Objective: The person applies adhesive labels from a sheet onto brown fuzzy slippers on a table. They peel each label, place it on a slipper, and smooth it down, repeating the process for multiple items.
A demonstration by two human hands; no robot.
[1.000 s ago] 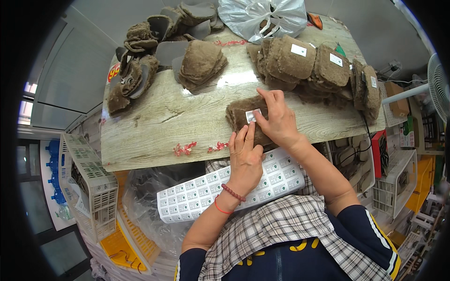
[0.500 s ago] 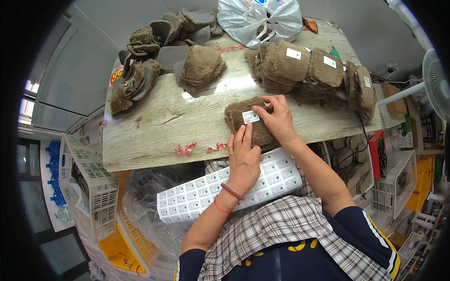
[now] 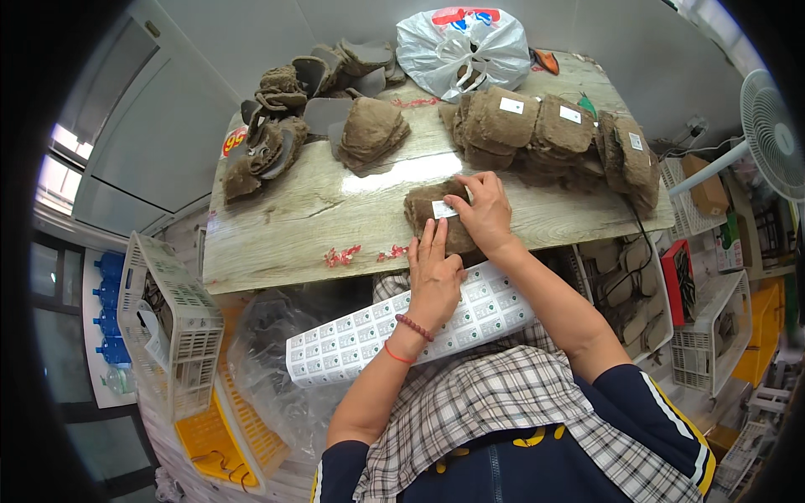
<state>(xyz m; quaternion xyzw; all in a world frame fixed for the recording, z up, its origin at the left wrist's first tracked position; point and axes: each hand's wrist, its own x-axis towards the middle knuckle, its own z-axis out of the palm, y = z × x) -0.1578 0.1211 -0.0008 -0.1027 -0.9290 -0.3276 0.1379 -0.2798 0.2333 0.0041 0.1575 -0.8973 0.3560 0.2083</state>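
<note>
While pressing a white label (image 3: 442, 209) onto the brown fuzzy piece (image 3: 425, 220) at frame centre, near the table edge (image 3: 277, 272): right hand (image 3: 485, 214) pinching label, left hand (image 3: 433, 272) flat, fingers extended, steadying. Risk: crooked sticking if fur shifts. Sticker sheet (image 3: 394, 327) crowding below; open tabletop left of piece.

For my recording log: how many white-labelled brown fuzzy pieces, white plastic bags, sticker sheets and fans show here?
Brown fuzzy pieces with a white label: 4 (one under the hands, three in the right stack)
White plastic bag: 1
Sticker sheet: 1
Fan: 1
Total: 7
</note>
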